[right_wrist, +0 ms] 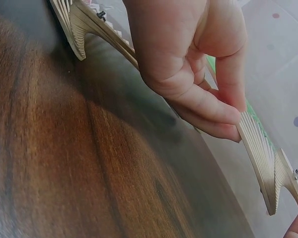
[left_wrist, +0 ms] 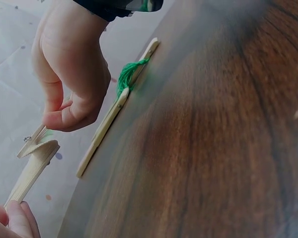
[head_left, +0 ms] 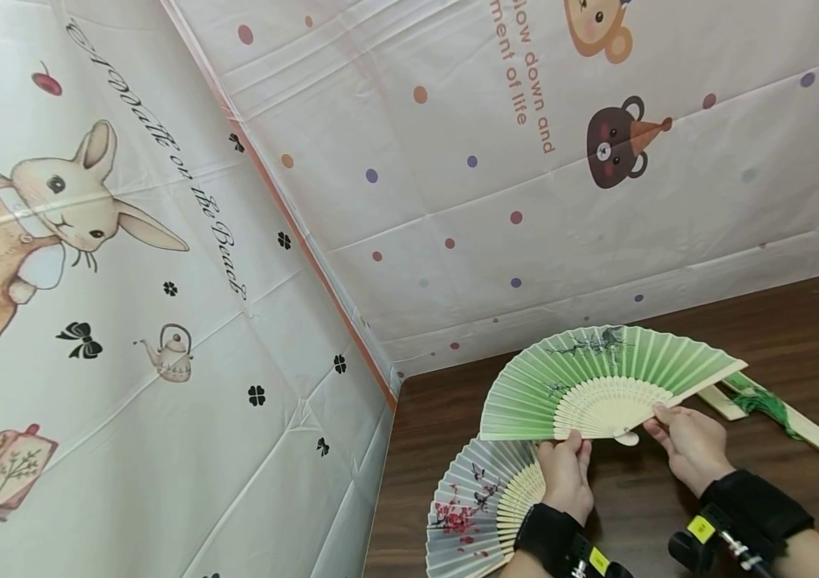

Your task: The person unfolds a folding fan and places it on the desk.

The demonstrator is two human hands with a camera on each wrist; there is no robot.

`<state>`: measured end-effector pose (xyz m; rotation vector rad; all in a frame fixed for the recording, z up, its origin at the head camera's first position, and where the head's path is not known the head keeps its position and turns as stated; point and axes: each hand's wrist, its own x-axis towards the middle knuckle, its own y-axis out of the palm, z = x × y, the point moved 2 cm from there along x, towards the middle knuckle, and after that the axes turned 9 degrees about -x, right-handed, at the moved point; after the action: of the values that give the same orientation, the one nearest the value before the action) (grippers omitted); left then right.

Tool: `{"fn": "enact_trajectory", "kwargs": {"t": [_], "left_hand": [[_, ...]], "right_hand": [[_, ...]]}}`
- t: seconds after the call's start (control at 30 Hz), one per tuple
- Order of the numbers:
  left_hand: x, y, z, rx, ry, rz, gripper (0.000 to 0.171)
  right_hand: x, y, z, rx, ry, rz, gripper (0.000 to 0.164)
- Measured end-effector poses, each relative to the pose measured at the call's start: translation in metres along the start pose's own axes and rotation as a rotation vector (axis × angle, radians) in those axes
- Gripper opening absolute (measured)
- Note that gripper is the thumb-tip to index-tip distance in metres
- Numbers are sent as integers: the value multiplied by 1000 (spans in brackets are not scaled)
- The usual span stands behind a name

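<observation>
A green folding fan, fully spread and painted with dark branches, is held up above the table. My left hand pinches its left end stick between thumb and fingers. On the other side, my right hand grips the right end stick close to the pivot. Seen edge-on in the right wrist view, the pale ribs fan out between the two hands. Below and left lies a second spread fan, white-grey with pink blossoms, partly covered by my left hand and the green fan.
A folded fan with a green tassel lies on the dark wooden table behind my right hand. Printed white cloth hangs behind the table and along its left side.
</observation>
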<state>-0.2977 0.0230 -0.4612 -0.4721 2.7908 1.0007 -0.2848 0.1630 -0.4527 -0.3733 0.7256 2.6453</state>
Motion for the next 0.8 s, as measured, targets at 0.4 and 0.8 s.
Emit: {"fn": "enact_trajectory", "kwargs": {"t": [0.4,0.8], "left_hand": [[-1,-2,0,14,-6,7,29],[2,3,-4,12,7,6,25]], "right_hand": [[40,-16,-25,50,-58,-23,18],[5,3,-1,29,-6,1,26]]}}
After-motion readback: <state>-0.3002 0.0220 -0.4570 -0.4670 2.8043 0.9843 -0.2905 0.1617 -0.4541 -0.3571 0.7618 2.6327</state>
